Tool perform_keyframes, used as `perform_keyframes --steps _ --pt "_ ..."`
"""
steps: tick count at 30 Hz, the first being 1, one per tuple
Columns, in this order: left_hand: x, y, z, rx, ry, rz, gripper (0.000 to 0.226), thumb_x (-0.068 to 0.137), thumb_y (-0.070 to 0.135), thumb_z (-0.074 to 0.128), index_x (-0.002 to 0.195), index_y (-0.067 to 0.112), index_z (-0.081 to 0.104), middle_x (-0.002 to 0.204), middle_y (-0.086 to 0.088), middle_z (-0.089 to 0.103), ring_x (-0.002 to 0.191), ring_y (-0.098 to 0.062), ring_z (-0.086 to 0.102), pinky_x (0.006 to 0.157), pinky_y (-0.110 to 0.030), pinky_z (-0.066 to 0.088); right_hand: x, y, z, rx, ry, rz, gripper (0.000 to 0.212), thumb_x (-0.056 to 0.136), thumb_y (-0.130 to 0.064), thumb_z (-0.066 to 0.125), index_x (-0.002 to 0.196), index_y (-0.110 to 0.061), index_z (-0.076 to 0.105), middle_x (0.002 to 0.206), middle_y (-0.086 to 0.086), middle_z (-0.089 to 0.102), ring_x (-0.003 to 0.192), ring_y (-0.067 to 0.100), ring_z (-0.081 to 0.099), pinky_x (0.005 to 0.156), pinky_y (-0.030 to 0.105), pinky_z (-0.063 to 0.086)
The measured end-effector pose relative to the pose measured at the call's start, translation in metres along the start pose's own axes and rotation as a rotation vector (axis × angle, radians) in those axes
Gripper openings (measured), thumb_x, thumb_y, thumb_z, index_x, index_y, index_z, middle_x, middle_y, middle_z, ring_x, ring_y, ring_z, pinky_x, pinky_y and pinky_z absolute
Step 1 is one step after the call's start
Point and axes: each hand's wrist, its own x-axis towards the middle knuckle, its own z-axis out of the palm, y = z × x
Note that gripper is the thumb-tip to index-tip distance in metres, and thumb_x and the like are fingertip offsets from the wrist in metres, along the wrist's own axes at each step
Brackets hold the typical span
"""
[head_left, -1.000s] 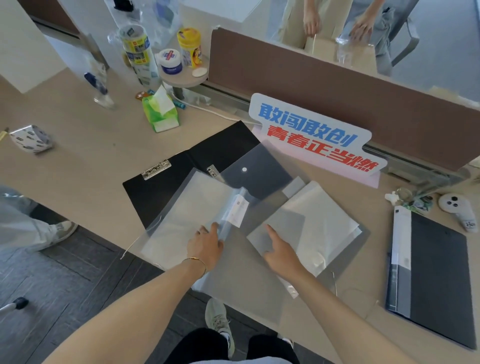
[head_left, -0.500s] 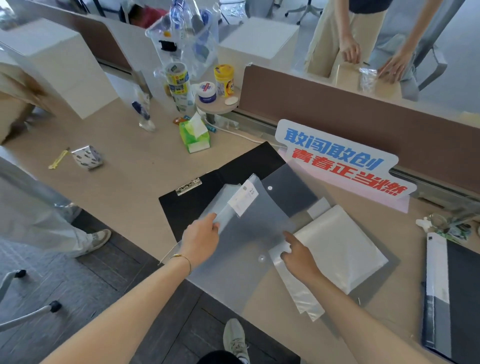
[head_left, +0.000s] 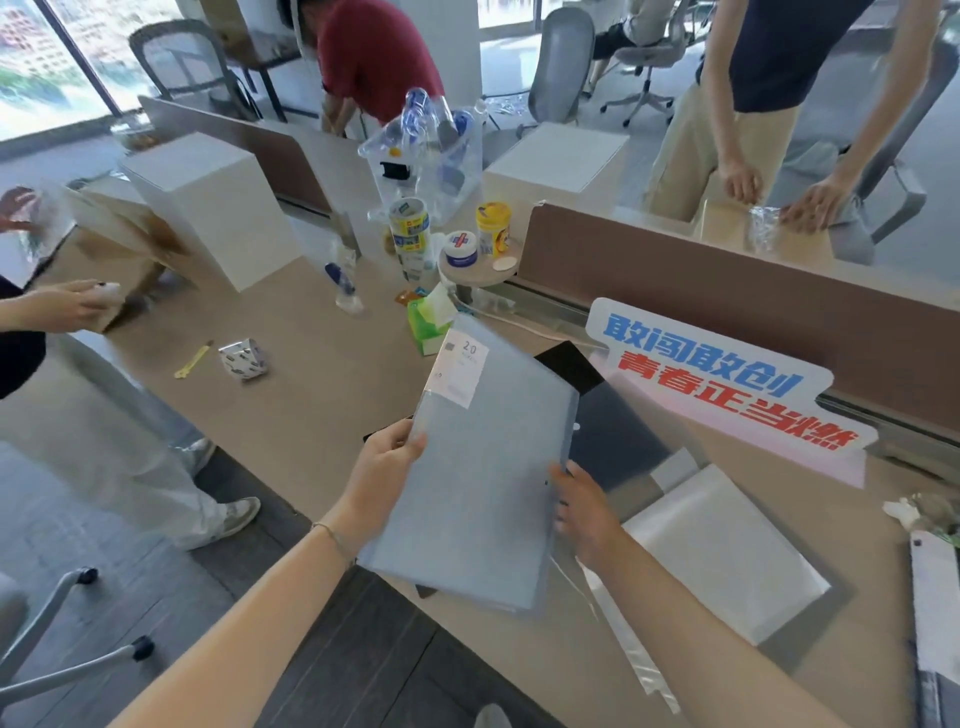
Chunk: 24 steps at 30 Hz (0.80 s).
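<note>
Beige desk (head_left: 311, 395) under both hands. Left hand (head_left: 384, 467) grips folder (head_left: 493, 467) at its left edge, thumb on front face. Right hand (head_left: 582, 512) curled round folder's right edge. Folder translucent grey-blue, held between my hands over desk's near edge, tilted, white label (head_left: 462, 371) at far corner. Just right of right hand: clear sleeves (head_left: 727, 556) flat on desk. Beyond folder: black clipboard (head_left: 569, 366), mostly hidden behind it. Farther: green tissue pack (head_left: 428, 327) past label; blue-red sign (head_left: 727, 384) far right, against brown divider (head_left: 727, 291).
</note>
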Motion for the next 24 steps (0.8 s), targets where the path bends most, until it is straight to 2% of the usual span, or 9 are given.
perform_keyframes --steps 3,6,8,11,14,18,20,23,24 --pt "-0.003 -0.007 0.003 -0.032 0.031 0.015 0.013 0.099 0.012 0.055 0.091 0.013 0.066 0.08 0.003 0.073 0.07 -0.016 0.069 0.066 -0.03 0.054 -0.006 -0.007 -0.003 0.084 0.036 -0.034 0.013 0.096 -0.011 0.055 0.098 -0.013 0.068 0.093 0.006 0.072 0.076 0.02 0.069 0.063 0.031 0.058" --pt "-0.005 -0.02 0.007 0.069 0.051 0.043 0.003 0.1 0.017 0.062 0.101 0.014 0.062 0.093 0.0 0.076 0.08 -0.018 0.074 0.07 -0.034 0.059 -0.011 -0.013 -0.01 0.027 0.105 -0.095 0.015 0.096 -0.003 0.053 0.087 -0.013 0.06 0.097 0.013 0.067 0.081 0.026 0.063 0.076 0.039 0.055" --pt "-0.007 -0.029 0.012 0.077 0.045 0.013 0.018 0.097 0.022 0.068 0.111 0.013 0.061 0.106 -0.006 0.077 0.092 -0.027 0.076 0.08 -0.045 0.062 -0.013 -0.017 -0.017 -0.039 0.151 -0.148 0.015 0.097 -0.005 0.053 0.088 -0.013 0.063 0.103 0.011 0.068 0.089 0.027 0.062 0.089 0.045 0.054" --pt "-0.008 -0.042 0.022 -0.004 0.064 -0.066 0.022 0.098 0.02 0.066 0.117 0.01 0.059 0.113 -0.013 0.074 0.1 -0.035 0.074 0.085 -0.053 0.061 -0.027 -0.027 -0.029 -0.151 0.2 -0.248 0.022 0.098 -0.007 0.049 0.09 -0.014 0.068 0.097 0.004 0.073 0.093 0.027 0.066 0.091 0.046 0.054" --pt "-0.008 -0.051 0.037 -0.093 0.056 -0.127 0.02 0.099 0.018 0.063 0.118 0.016 0.06 0.114 -0.01 0.074 0.1 -0.032 0.074 0.083 -0.05 0.061 -0.037 -0.032 -0.046 -0.237 0.196 -0.331 0.028 0.099 -0.009 0.048 0.096 -0.024 0.072 0.101 -0.003 0.075 0.1 0.023 0.069 0.091 0.042 0.057" --pt "-0.012 -0.049 0.07 -0.106 0.036 -0.157 0.019 0.1 0.018 0.061 0.118 0.019 0.058 0.111 -0.005 0.071 0.094 -0.023 0.072 0.069 -0.034 0.058 -0.06 -0.044 -0.074 -0.296 0.205 -0.421 0.032 0.1 -0.005 0.048 0.099 -0.028 0.07 0.103 -0.004 0.074 0.099 0.015 0.07 0.085 0.031 0.056" --pt "-0.013 -0.05 0.091 -0.076 0.005 -0.166 0.02 0.1 0.021 0.061 0.119 0.021 0.059 0.112 -0.005 0.072 0.098 -0.024 0.072 0.073 -0.036 0.057 -0.068 -0.046 -0.098 -0.332 0.238 -0.452 0.031 0.099 -0.004 0.048 0.102 -0.027 0.069 0.102 -0.006 0.074 0.093 0.006 0.07 0.08 0.024 0.054" --pt "-0.012 -0.052 0.121 -0.038 -0.064 -0.194 0.023 0.099 0.026 0.063 0.121 0.023 0.061 0.113 -0.004 0.074 0.1 -0.024 0.073 0.078 -0.039 0.06 -0.083 -0.052 -0.131 -0.381 0.277 -0.472 0.029 0.099 -0.01 0.048 0.117 -0.025 0.065 0.112 -0.003 0.073 0.104 0.014 0.069 0.086 0.029 0.057" --pt "-0.013 -0.053 0.134 -0.028 -0.087 -0.208 0.025 0.098 0.027 0.063 0.123 0.024 0.06 0.114 -0.003 0.074 0.102 -0.024 0.073 0.082 -0.044 0.06 -0.09 -0.053 -0.143 -0.381 0.283 -0.468 0.029 0.101 -0.01 0.045 0.119 -0.024 0.061 0.109 -0.005 0.073 0.1 0.012 0.07 0.077 0.021 0.056"
